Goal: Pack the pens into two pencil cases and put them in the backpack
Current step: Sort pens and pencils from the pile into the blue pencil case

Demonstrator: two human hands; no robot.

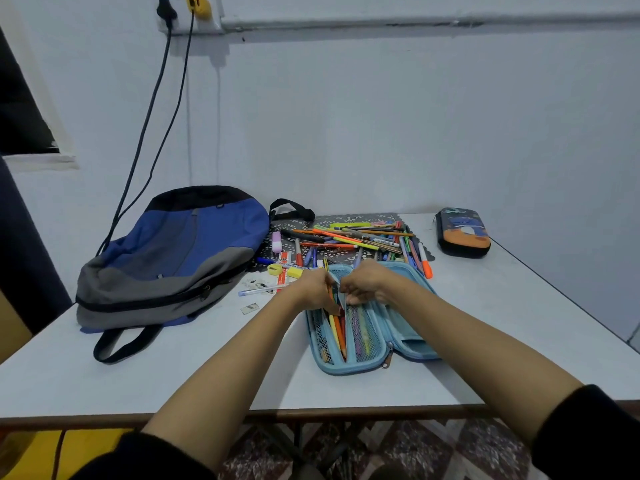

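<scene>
**Blue pencil case (362,346) open on the desk (207,372)**

It lies mid-desk. The left hand (311,287) grips pens (335,329) in its fingers over the mesh pocket. The right hand (367,282) curls alongside, hold unclear. Behind lie loose pens (363,237), a backpack (173,258), a dark pencil case (462,233) and a pale wall (381,126).

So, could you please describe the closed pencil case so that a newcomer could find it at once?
Start at the white table and go to its far right corner, beyond the pile of pens. The black pencil case there lies alone; unlike the open light-blue pencil case mid-table, it is closed, with a blue and orange picture.
</scene>
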